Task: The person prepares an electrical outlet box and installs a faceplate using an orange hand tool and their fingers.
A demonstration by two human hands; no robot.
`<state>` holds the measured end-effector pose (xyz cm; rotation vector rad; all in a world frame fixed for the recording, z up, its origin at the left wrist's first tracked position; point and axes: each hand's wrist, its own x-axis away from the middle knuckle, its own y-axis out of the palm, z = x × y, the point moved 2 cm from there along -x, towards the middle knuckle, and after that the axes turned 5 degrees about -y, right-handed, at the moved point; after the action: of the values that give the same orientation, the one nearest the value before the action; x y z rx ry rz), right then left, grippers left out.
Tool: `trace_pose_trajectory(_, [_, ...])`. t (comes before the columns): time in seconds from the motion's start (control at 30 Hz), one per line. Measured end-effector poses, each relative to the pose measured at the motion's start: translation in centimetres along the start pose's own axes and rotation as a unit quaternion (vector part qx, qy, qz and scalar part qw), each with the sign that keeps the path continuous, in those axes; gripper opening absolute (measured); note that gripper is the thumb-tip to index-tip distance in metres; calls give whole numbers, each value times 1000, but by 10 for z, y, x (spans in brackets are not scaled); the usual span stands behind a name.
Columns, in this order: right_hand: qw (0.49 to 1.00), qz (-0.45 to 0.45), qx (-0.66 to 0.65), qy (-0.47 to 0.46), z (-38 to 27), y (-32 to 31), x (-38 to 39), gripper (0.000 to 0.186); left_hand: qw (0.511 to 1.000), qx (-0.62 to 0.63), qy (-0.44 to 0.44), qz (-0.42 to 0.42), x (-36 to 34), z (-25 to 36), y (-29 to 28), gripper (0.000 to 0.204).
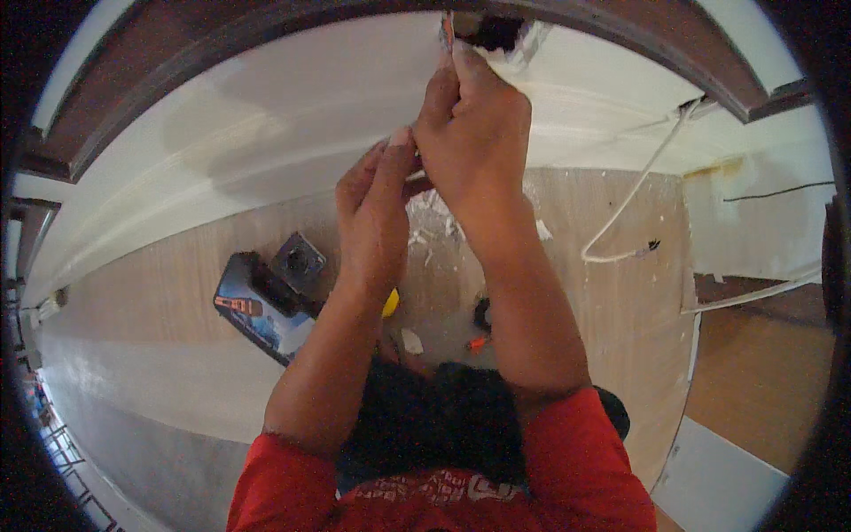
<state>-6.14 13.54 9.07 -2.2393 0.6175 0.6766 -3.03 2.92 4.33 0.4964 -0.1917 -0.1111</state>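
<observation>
My right hand [479,120] is raised to the white wall [292,115], its fingers closed round a thin, flat tool with orange and grey on it [447,34]. The kind of tool cannot be made out, as most of it is hidden by the fingers. Just right of its tip, a dark hole [498,34] with ragged, broken edges opens in the wall. My left hand [374,199] is lower and to the left, close against the heel of the right hand. Its fingers are pinched together, and whatever they hold is hidden.
White crumbs [430,217] litter the floor below. A blue and black box [275,310] and a black square case [300,259] lie left. White cable [631,206] hangs right, near a white panel [718,465]. A small orange-ended item [479,344] lies near my legs.
</observation>
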Motion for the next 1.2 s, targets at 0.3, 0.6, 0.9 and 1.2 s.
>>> trace_pose_trajectory(0.3, [997, -23, 52, 43, 2, 2, 9, 12, 989, -137, -35, -30, 21, -10, 3, 48])
trace_pose_trajectory(0.6, [999, -7, 32, 9, 5, 3, -2, 13, 990, 104, -83, -40, 5, -4, 15, 63])
trace_pose_trajectory(0.9, [999, -11, 38, 4, 0, 1, 11, 13, 985, 146, -90, 19, 10, -5, -2, 78])
trace_pose_trajectory(1.2, [998, -3, 56, -22, 0, 6, 5, 13, 991, 120, -11, 65, -8, 10, -21, 82])
